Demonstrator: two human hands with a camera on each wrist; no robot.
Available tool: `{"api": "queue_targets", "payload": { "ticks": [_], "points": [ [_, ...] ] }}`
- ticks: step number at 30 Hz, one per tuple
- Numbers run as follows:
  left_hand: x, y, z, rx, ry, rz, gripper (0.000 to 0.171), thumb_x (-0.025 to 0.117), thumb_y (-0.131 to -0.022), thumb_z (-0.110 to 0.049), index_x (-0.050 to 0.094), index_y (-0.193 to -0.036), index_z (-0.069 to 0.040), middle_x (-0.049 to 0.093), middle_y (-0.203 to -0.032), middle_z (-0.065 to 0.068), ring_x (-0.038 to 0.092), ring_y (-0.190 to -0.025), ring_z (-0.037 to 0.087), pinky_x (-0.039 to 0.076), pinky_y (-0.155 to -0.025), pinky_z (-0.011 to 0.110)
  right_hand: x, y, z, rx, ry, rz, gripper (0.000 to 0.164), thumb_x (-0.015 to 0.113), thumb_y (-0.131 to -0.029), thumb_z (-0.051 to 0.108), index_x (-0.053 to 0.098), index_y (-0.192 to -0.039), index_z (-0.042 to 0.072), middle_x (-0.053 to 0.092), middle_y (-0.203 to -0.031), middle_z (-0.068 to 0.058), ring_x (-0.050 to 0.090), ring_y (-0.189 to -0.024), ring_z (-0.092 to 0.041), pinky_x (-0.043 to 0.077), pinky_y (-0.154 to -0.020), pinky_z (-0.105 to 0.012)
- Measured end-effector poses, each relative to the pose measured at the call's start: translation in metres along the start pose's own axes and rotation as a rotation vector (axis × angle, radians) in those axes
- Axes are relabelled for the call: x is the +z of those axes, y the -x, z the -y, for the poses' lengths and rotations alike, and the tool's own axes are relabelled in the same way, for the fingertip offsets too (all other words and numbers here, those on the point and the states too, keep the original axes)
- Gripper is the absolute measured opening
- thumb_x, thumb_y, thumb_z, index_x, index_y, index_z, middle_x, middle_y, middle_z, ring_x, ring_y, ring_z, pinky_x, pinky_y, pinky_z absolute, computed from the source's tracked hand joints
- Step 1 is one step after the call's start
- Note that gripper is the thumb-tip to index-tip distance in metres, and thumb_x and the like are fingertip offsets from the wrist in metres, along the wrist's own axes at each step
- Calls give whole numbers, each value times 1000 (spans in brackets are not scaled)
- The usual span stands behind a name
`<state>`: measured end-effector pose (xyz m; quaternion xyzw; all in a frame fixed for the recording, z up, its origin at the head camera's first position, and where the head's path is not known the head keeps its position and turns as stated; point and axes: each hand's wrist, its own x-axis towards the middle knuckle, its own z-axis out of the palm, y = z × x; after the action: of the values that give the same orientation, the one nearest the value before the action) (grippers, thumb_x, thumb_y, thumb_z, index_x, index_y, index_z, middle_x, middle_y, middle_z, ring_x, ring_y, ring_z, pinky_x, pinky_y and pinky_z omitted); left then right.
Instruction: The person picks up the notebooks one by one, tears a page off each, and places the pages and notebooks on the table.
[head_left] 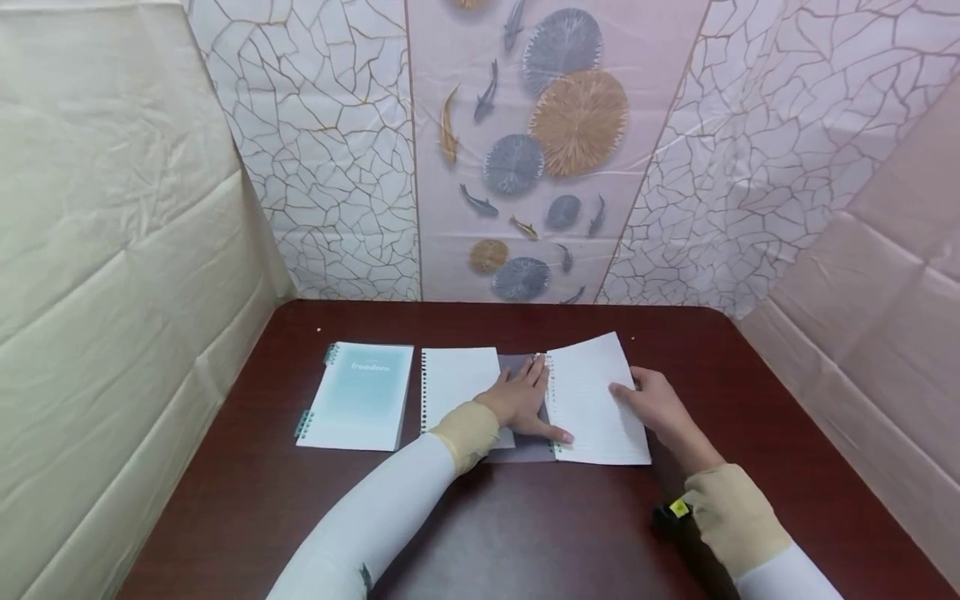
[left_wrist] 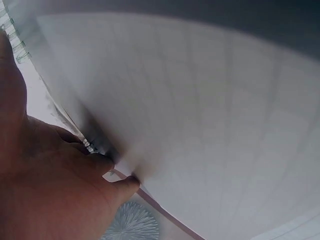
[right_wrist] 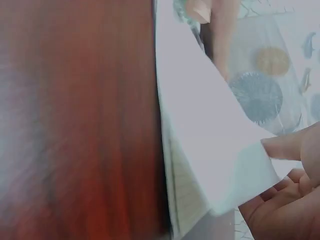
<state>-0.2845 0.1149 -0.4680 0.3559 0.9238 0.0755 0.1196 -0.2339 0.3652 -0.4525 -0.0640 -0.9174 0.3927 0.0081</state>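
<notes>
An open spiral notebook (head_left: 596,408) of white lined paper lies at the middle right of the table, its grey cover (head_left: 525,451) folded out to the left. My left hand (head_left: 521,406) lies spread across the cover and binding, fingers pointing away, thumb on the page's lower left. My right hand (head_left: 660,408) pinches the right edge of the paper between thumb and fingers. In the right wrist view, the held page (right_wrist: 200,115) bends up above the sheets beneath. A stack of white hole-punched sheets (head_left: 457,375) sits left of the binding, partly hidden by my left hand.
A notebook with a teal-and-white cover (head_left: 367,396) marked "freedom" lies at the left, with teal ring clips (head_left: 303,423) along its left edge. A small black thing with a yellow patch (head_left: 678,507) shows at my right wrist. Patterned cloth (head_left: 517,167) hangs behind the table.
</notes>
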Motion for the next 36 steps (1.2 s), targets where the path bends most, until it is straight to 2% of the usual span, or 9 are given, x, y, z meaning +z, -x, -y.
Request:
{"api": "queue_targets", "payload": {
  "ticks": [6,8,10,12,15,16,27,33,36],
  "points": [
    [4,-5,-1,-13,20,8,131,60,-84,-88,6,-170,-5,-2,-178,12,3,-164,28,12,-130,54,3,12,-13,-164,102,-90,64,49,-114,30,33,-160,-10,43,-158,-35,46,-144,-47,39,-115,-62],
    [9,-11,1,-30,21,22,133,60,-82,-90,4,-171,-8,-5,-178,9,1,-164,26,10,-130,53,6,15,-17,-207,119,-135,63,48,-114,31,34,-159,-11,41,-157,-37,41,-146,-50,36,-117,-64],
    [10,-14,0,-37,11,43,133,60,-83,-89,1,-170,-8,-8,-178,9,-2,-164,25,9,-130,53,9,16,-18,-245,137,-191,53,49,-114,30,47,-149,-10,57,-139,-40,54,-133,-53,44,-109,-64],
    [9,-13,-1,-38,15,40,133,61,-83,-89,3,-170,-7,-7,-178,10,-1,-164,26,10,-130,53,12,17,-16,-284,155,-241,36,51,-113,27,56,-127,-5,66,-98,-32,65,-103,-49,51,-91,-59],
    [2,-3,-3,-23,22,23,131,62,-84,-87,7,-170,-3,-2,-178,14,4,-164,29,13,-129,55,13,16,-13,-320,180,-292,23,54,-113,24,52,-103,4,38,-66,-7,52,-71,-34,44,-72,-48],
    [0,0,-4,-17,28,17,131,63,-84,-86,9,-170,-3,0,-178,15,5,-164,30,14,-129,55,14,16,-12,-325,188,-300,22,54,-113,24,50,-101,6,30,-66,-2,47,-68,-31,41,-70,-46],
    [-3,4,-3,-15,24,17,129,62,-85,-85,10,-170,-2,0,-178,15,5,-164,30,14,-129,55,14,21,-11,-306,197,-320,18,56,-112,21,52,-106,4,54,-81,-24,58,-83,-42,45,-75,-54],
    [-2,2,-4,-20,17,18,131,62,-84,-86,11,-170,-2,0,-178,14,4,-164,29,14,-129,55,14,24,-10,-308,218,-330,17,57,-111,18,50,-101,5,38,-68,-9,50,-74,-34,42,-69,-47],
    [-2,1,-4,-27,12,15,130,62,-84,-87,11,-170,-3,0,-178,13,3,-164,28,13,-130,53,14,25,-8,-316,217,-348,16,58,-110,17,52,-103,5,42,-68,-9,50,-73,-33,42,-68,-47]
  ]
}}
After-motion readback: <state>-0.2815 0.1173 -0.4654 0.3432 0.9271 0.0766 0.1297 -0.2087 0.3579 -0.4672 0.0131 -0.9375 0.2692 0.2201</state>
